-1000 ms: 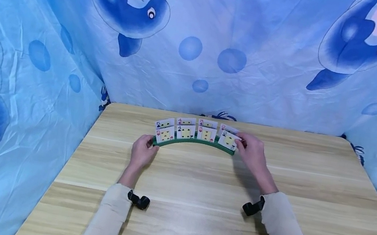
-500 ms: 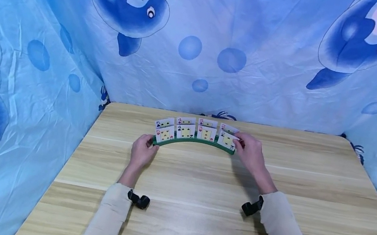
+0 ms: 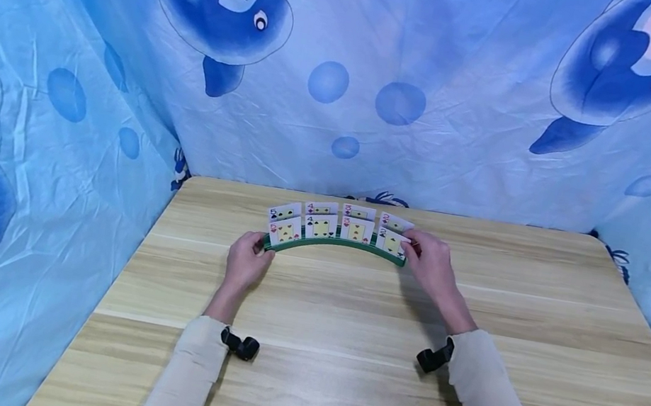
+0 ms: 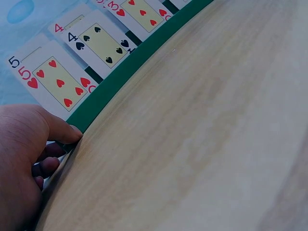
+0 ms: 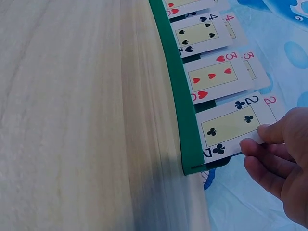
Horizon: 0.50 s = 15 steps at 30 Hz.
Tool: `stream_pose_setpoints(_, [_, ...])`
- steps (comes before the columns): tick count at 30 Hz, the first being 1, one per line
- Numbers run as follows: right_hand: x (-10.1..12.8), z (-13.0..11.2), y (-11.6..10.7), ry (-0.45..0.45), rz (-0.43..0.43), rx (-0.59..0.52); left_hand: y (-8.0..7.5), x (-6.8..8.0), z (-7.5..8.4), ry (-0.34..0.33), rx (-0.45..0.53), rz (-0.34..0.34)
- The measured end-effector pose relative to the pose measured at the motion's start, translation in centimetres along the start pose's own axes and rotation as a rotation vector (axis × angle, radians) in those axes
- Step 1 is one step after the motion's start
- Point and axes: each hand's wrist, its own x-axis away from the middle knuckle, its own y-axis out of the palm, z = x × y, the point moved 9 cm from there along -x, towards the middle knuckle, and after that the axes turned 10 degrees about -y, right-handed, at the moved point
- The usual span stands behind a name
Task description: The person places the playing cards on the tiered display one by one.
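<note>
A curved green card holder stands on the table with two rows of playing cards. The front row shows the five of hearts, four of spades, three of hearts and two of clubs. Behind them rise a black five and a red four, three and two, partly covered. My left hand grips the holder's left end between thumb and fingers. At the right end, my right hand pinches the two of clubs by its outer edge; the card's bottom sits at the front slot.
The wooden table extends toward me and to both sides. Blue cloth printed with dolphins hangs behind its back edge and along the sides. A black wrist camera is on the right forearm, another on the left.
The two of clubs has moved slightly left and down into line with the front row, the right hand still pinching it. The left hand and the holder have stayed put.
</note>
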Motion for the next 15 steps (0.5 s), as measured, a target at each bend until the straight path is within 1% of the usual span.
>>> stream_pose_setpoints(4, [0.3,0.0,-0.7,0.001,0.011,-0.013,0.2,0.0,0.1,0.005,-0.002,-0.005])
stream_pose_setpoints(8, [0.6,-0.1,-2.0,-0.010,0.055,-0.020,0.4,-0.1,0.2,0.004,-0.006,-0.010])
stream_pose_setpoints(12, [1.2,0.0,-3.3,-0.008,0.097,-0.008,0.4,-0.2,0.3,0.008,-0.011,-0.016])
stream_pose_setpoints(15, [1.8,0.4,-3.9,0.003,0.096,0.016,0.4,-0.3,0.3,0.007,-0.012,-0.016])
